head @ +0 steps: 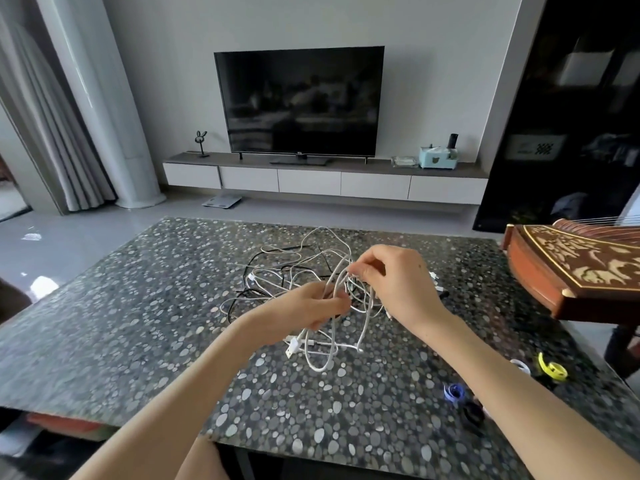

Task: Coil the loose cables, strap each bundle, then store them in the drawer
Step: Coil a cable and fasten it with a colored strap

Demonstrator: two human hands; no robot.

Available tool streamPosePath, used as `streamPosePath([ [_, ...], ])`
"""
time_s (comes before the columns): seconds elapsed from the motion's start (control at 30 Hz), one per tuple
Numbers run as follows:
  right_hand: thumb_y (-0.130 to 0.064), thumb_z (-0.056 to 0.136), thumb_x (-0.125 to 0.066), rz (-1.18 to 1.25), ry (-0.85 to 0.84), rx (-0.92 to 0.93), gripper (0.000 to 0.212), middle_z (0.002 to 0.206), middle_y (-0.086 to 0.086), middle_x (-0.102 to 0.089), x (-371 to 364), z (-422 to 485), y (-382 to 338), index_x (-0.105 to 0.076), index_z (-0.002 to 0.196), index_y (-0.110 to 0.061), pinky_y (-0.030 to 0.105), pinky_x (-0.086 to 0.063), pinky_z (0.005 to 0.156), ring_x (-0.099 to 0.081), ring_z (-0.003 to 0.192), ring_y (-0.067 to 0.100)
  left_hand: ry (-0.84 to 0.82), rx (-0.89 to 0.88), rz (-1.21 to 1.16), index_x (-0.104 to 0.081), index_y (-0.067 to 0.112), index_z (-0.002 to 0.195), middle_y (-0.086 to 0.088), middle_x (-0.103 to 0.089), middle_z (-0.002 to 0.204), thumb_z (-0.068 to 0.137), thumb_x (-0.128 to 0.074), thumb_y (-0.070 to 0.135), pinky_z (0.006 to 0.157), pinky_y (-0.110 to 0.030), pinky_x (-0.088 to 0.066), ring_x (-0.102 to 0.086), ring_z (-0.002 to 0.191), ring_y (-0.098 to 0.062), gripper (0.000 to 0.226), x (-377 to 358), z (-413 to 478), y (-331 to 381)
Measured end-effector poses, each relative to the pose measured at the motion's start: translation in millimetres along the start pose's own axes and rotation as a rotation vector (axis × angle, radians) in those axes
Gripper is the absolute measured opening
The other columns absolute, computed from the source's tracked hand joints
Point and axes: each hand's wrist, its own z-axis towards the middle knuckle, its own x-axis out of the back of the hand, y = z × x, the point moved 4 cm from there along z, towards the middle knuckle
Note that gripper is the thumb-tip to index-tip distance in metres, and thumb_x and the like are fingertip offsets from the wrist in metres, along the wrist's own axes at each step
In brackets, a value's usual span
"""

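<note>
Untangling first: we hold white cable over counter. Left grip clamps gathered loops; right grip pinches strand just above (nearer tangle). Loops hang near-vertical, toward us.

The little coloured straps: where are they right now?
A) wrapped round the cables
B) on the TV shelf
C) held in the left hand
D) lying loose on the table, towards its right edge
D: the yellow strap, blue strap and black strap lie loose on the table towards its right edge, while the left hand and right hand both grip the white cables, which bear no strap.
</note>
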Motion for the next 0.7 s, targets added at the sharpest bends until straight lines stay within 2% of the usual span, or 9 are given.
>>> streamPosePath([
  [0.07, -0.029, 0.085, -0.068, 0.031, -0.007, -0.033, 0.017, 0.057, -0.010, -0.057, -0.9, 3.8, -0.3, -0.066, 0.077, -0.014, 0.013, -0.038, 0.047, -0.053, 0.048, 0.007, 0.012, 0.004, -0.034, -0.050, 0.000, 0.118, 0.005, -0.042, 0.075, 0.096, -0.050, 0.026, 0.064, -0.020, -0.037, -0.037, 0.063, -0.007, 0.034, -1.6, -1.0, -2.4],
  [0.13, -0.029, 0.087, -0.066, 0.064, -0.035, -0.095, 0.020, 0.059, -0.002, -0.062, -2.7, 8.1, 1.4, -0.064, 0.074, -0.015, 0.018, -0.041, 0.045, -0.055, 0.046, 0.013, 0.022, -0.014, -0.098, -0.054, 0.005, 0.114, 0.003, -0.044, 0.078, 0.097, -0.049, 0.019, 0.065, -0.018, -0.038, -0.040, 0.065, -0.007, 0.023, -2.5, -0.7, -1.2],
  [0.2, -0.028, 0.089, -0.064, 0.121, -0.062, -0.174, 0.023, 0.062, 0.001, -0.065, -4.3, 12.6, 4.0, -0.063, 0.071, -0.014, 0.021, -0.045, 0.045, -0.056, 0.041, 0.009, 0.030, -0.014, -0.179, -0.060, 0.012, 0.110, 0.000, -0.045, 0.081, 0.097, -0.047, 0.017, 0.071, -0.022, -0.039, -0.041, 0.072, -0.012, 0.018, -3.6, 2.2, -0.7],
  [0.3, -0.025, 0.090, -0.063, 0.182, -0.077, -0.227, 0.024, 0.060, -0.001, -0.064, -5.4, 19.5, 5.6, -0.063, 0.071, -0.011, 0.017, -0.047, 0.045, -0.058, 0.040, 0.006, 0.003, -0.049, -0.263, -0.063, 0.012, 0.105, 0.004, -0.052, 0.080, 0.099, -0.044, 0.023, 0.072, -0.023, -0.040, -0.046, 0.074, -0.010, 0.023, -8.3, 5.6, 3.1],
  [0.4, -0.022, 0.090, -0.064, 0.248, -0.072, -0.246, 0.024, 0.057, -0.002, -0.062, -5.4, 24.2, 8.2, -0.062, 0.069, -0.011, 0.018, -0.047, 0.043, -0.058, 0.038, 0.008, 0.013, -0.072, -0.303, -0.064, 0.014, 0.099, 0.005, -0.063, 0.093, 0.100, -0.039, 0.024, 0.087, -0.032, -0.043, -0.055, 0.092, -0.013, 0.027, -9.7, 7.7, 4.9],
  [0.5, -0.019, 0.090, -0.064, 0.320, -0.084, -0.290, 0.022, 0.059, 0.002, -0.063, -6.9, 26.3, 10.6, -0.062, 0.070, -0.011, 0.019, -0.047, 0.043, -0.058, 0.038, 0.009, 0.006, -0.087, -0.353, -0.056, 0.007, 0.106, -0.001, -0.067, 0.099, 0.101, -0.034, 0.021, 0.099, -0.039, -0.046, -0.062, 0.103, -0.016, 0.026, -11.0, 10.1, 4.6],
  [0.57, -0.018, 0.090, -0.064, 0.363, -0.086, -0.311, 0.020, 0.060, 0.003, -0.062, -8.3, 27.9, 11.5, -0.061, 0.072, -0.011, 0.022, -0.049, 0.044, -0.057, 0.039, 0.009, -0.027, -0.087, -0.448, -0.048, 0.004, 0.100, -0.005, -0.069, 0.088, 0.102, -0.032, 0.019, 0.094, -0.042, -0.050, -0.067, 0.093, -0.022, 0.023, -15.6, 11.3, 7.7],
  [0.63, -0.019, 0.089, -0.065, 0.369, -0.054, -0.301, 0.017, 0.063, 0.001, -0.062, -7.7, 30.9, 13.0, -0.062, 0.074, -0.012, 0.026, -0.052, 0.050, -0.058, 0.044, 0.008, 0.013, -0.086, -0.490, -0.044, 0.007, 0.090, 0.000, -0.061, 0.068, 0.102, -0.032, 0.018, 0.080, -0.040, -0.056, -0.065, 0.067, -0.019, 0.020, -18.8, 13.2, 12.2],
  [0.7, -0.028, 0.089, -0.064, 0.374, -0.018, -0.304, 0.014, 0.076, -0.001, -0.065, -8.2, 29.7, 17.8, -0.062, 0.085, -0.014, 0.031, -0.056, 0.066, -0.062, 0.063, 0.010, 0.118, -0.087, -0.534, -0.043, 0.009, 0.087, 0.004, -0.046, 0.060, 0.102, -0.033, 0.018, 0.062, -0.031, -0.054, -0.052, 0.049, -0.013, 0.020, -17.9, 17.1, 15.3],
])
